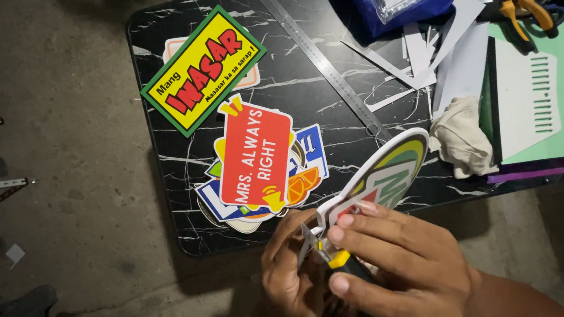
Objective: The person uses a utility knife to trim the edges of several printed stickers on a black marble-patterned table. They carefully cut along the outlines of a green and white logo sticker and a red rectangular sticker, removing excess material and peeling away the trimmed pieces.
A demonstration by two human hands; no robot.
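Head view: oval sign cutout (390,170) points up-right.

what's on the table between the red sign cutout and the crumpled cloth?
In the head view, the oval foam-board cutout held by both hands lies between the red sign and the cloth, with the steel ruler's lower end just above it.

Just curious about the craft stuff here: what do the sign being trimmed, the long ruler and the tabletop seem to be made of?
Oval sign: probably foam board under a glossy print; its cut edge looks thick and white.
Ruler: likely steel, thin, grey with a dull sheen.
Tabletop: black marble-look with white veins, possibly laminate.
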